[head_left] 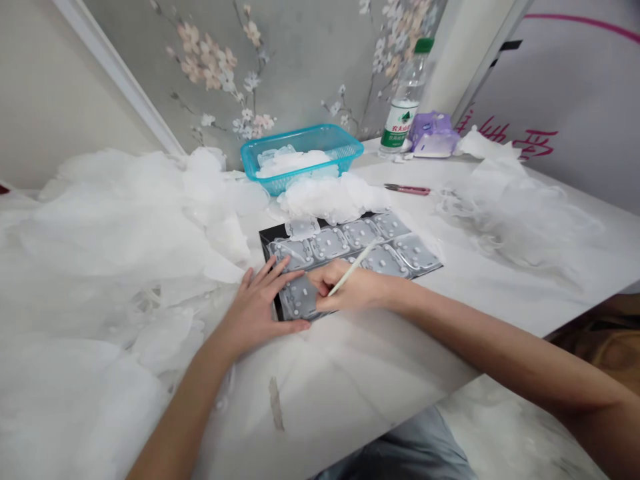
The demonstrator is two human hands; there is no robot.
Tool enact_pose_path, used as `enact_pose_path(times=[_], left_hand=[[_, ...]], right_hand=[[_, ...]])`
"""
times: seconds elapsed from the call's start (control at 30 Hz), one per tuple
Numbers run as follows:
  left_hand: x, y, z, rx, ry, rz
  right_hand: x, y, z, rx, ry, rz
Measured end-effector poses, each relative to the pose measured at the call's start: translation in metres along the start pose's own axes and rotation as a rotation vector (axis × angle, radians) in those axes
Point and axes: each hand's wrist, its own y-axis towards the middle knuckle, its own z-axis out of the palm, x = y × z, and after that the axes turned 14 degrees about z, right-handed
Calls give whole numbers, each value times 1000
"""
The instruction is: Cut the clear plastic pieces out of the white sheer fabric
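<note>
A translucent sheet of moulded square pieces (363,233) lies over a black backing on the white table. My left hand (263,297) rests on its left end, fingers spread flat. My right hand (345,283) is closed around a thin pale stick, like a pen or craft tool (354,265), whose upper end slants up to the right. The stick's lower tip is hidden by my fingers, over the near-left square. One loose square piece (303,229) lies across the sheet's far edge.
Translucent white sheets (115,220) are heaped at the left. A blue basket (350,148) of white pieces stands behind more loose pieces (335,198). Pink-handled snips (407,189), a water bottle (400,110), a purple packet (434,133) and stringy white scraps (520,207) lie toward the right.
</note>
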Motion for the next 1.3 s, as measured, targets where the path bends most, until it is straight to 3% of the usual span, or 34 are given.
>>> enact_pose_path(times=[0.17,0.53,0.7,0.8,0.93,1.0,1.1,1.17,1.3], left_hand=[[-2,0,-1,22,-3,-15],[1,-1,1,-5,16,3],[0,-1,-1,3,62,3],[-15,2,1,-33,99,-5],[-51,11,14,-137,143,35],[-62,14,20,-89,132,134],[-62,16,26,-21,156,191],[-57,15,27,2,186,203],[-51,15,27,18,238,232]], right_hand=[[-8,-2,-13,19,-51,15],[-3,-1,6,-92,214,77],[-12,-24,0,-435,352,264],[-21,-36,-7,-322,394,263],[-27,-29,-15,-172,545,246],[-28,-20,-20,-137,668,230],[-31,-14,-27,-180,821,204],[-33,-16,-31,-226,757,183],[-35,-23,-30,-280,375,99]])
